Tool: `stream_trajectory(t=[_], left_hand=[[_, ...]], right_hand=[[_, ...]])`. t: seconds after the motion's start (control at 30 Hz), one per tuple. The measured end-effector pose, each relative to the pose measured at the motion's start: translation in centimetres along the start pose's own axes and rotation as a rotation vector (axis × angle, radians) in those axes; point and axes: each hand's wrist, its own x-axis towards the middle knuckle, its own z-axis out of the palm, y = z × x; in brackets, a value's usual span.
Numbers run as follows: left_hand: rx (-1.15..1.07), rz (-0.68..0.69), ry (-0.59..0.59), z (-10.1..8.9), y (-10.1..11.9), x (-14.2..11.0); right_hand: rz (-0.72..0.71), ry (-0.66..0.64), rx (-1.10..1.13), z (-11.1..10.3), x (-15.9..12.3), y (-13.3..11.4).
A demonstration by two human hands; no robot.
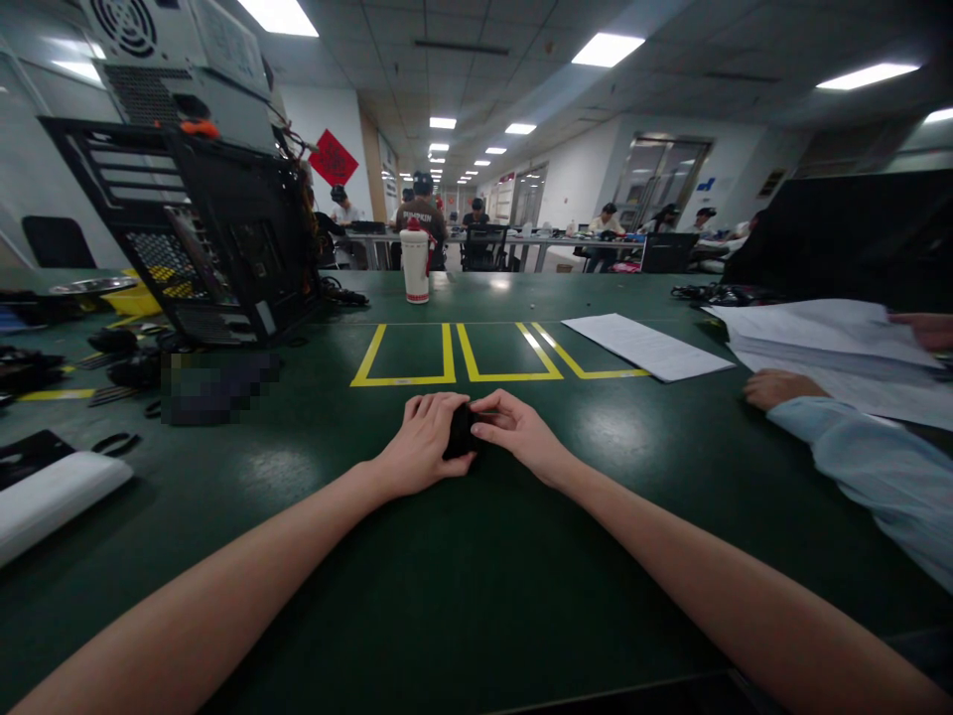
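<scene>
A small black object point(461, 433), dark and rounded, is between my two hands just above or on the green table point(462, 586); its kind cannot be made out. My left hand point(417, 447) wraps around it from the left, fingers over the top and thumb below. From the right, my right hand point(521, 434) closes thumb and forefinger in a pinch at the object's right edge. What lies between those fingertips is too small and dark to name. Yellow tape outlines point(513, 377) mark the tabletop just beyond my hands.
An open black computer case point(245, 248) with a metal power supply stands at the left. A white cup point(415, 266) is behind the tape. Papers point(647, 346) lie right, beside a co-worker's sleeved arm point(864, 447). A white object point(64, 501) lies near left.
</scene>
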Motion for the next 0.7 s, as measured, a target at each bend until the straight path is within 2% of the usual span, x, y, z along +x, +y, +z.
stream_trajectory(t=[0.1,0.2,0.37,0.6,0.7], left_hand=[[-0.001,-0.002,0.007,0.01,0.03,0.0],[-0.001,-0.003,0.018,0.1,-0.02,-0.02],[0.004,0.0,0.021,0.16,-0.04,-0.06],[0.011,-0.002,0.006,0.05,-0.01,-0.02],[0.011,-0.004,0.006,0.1,-0.06,-0.02]], right_hand=[[0.025,0.012,0.011,-0.14,0.07,0.06],[0.071,-0.033,0.016,-0.37,0.0,0.16],[0.01,-0.084,0.02,-0.34,-0.14,0.25],[-0.01,0.036,-0.043,-0.11,0.21,0.35],[0.041,0.014,-0.021,-0.27,0.16,0.24]])
